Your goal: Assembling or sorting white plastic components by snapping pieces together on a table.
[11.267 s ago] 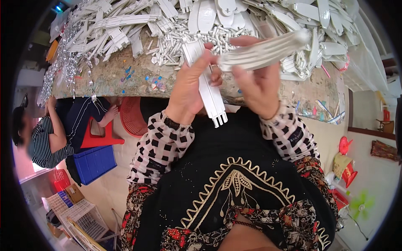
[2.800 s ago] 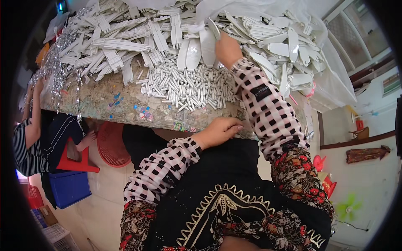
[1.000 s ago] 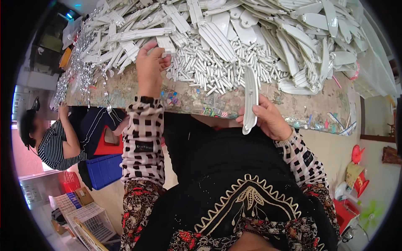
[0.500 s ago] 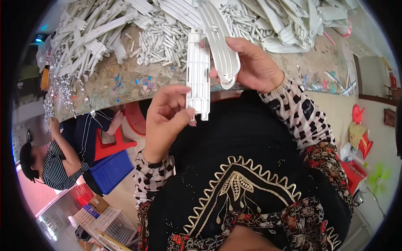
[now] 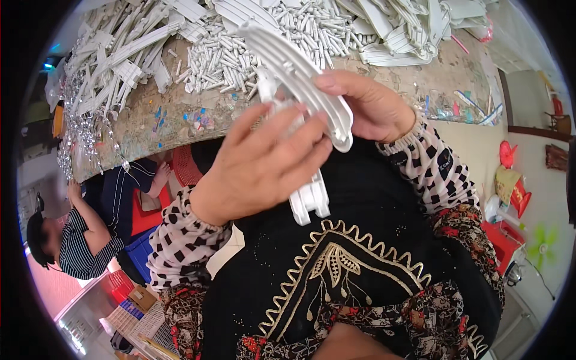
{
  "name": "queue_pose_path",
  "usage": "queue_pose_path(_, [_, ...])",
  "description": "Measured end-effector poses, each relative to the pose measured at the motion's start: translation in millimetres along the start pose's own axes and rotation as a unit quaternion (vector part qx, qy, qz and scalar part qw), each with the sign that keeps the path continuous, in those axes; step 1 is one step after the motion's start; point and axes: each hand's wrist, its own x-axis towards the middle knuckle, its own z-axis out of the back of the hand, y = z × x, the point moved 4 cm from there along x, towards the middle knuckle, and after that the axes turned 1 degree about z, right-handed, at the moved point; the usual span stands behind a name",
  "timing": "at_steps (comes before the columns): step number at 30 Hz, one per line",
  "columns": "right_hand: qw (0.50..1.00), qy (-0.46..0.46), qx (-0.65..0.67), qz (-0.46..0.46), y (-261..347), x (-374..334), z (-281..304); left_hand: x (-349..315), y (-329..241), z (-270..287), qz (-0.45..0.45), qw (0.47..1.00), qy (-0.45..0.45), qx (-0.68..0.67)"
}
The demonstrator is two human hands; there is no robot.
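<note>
In front of my chest, two white plastic pieces overlap at a slant. My right hand (image 5: 379,108) grips the curved ribbed piece (image 5: 303,81) near its rounded lower end, thumb on top and the other fingers out of sight behind. Beneath it runs a straight ribbed strip (image 5: 309,199), its notched end pointing down toward my dress. My left hand (image 5: 264,165) wraps across the middle of that strip, its fingertips reaching the curved piece's edge. Its thumb is hidden, and so is the place where the two pieces meet.
On the worn table (image 5: 141,129) lie a heap of short white pegs (image 5: 222,63), long white strips (image 5: 129,51) at the left and curved pieces (image 5: 408,36) at the right. Silver tinsel (image 5: 84,129) hangs over the left edge. Another person (image 5: 90,240) sits at the left.
My left hand has moved up and right from the strip's lower end, across its middle. Both pieces have tilted, their lower ends swinging right and nearer to me.
</note>
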Motion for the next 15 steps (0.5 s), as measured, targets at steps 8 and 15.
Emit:
queue_pose_path(8, [0.974,-0.14,-0.151,0.094,20,-24,15,-15,44,0,0.217,0.879,-0.12,-0.407])
queue_pose_path(15, [0.951,-0.028,-0.278,0.132,-7,-33,-22,-23,58,-47,0.333,0.406,-0.211,-0.824])
